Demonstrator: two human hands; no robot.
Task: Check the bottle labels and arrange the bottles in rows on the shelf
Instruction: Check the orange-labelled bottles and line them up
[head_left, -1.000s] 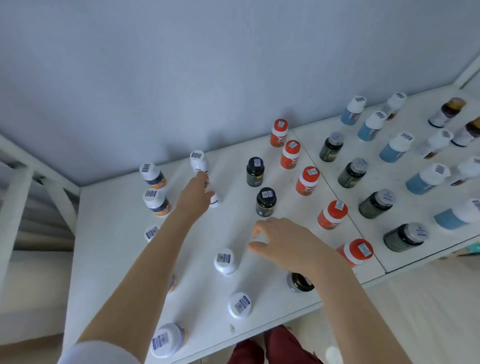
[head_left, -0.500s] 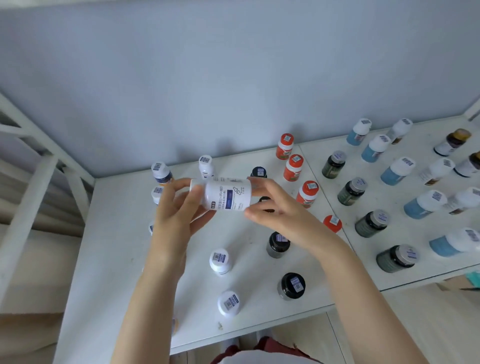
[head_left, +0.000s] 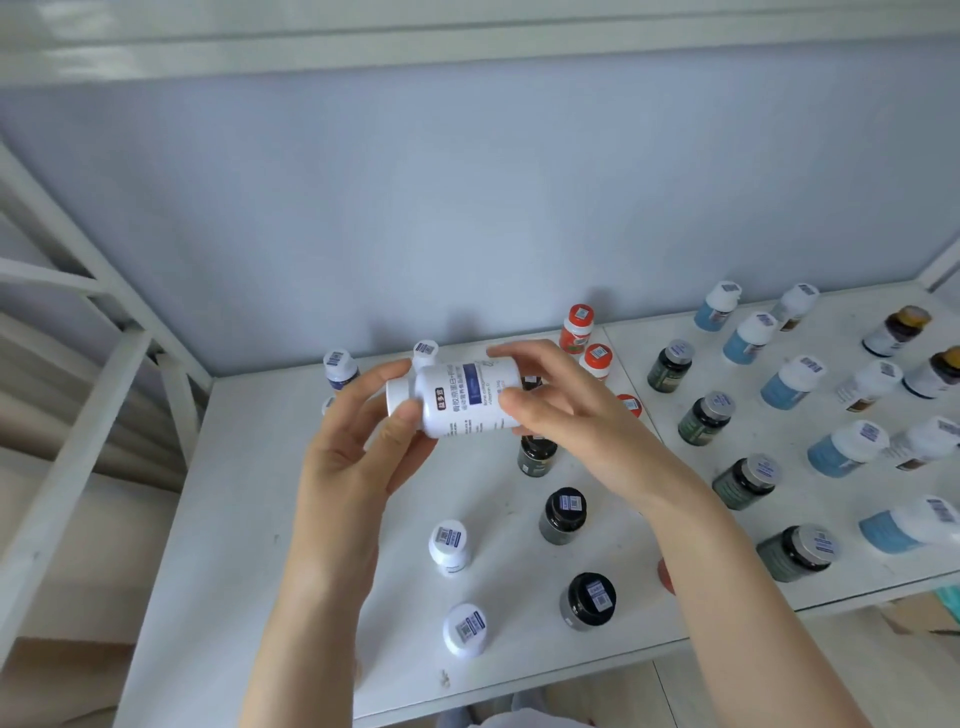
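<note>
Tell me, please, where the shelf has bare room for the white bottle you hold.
The shelf is bare at left, from its edge to the two front white-capped bottles. Crowded: the black-capped bottles beside them and the right board's rows.

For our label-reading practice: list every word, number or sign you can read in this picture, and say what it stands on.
"骨胶原蛋白+", as far as legible: on the white bottle gripped by the left hand and right hand.
Its badge and small print: too blurred to read.
Cap stickers: barcodes, too small to read.
</note>
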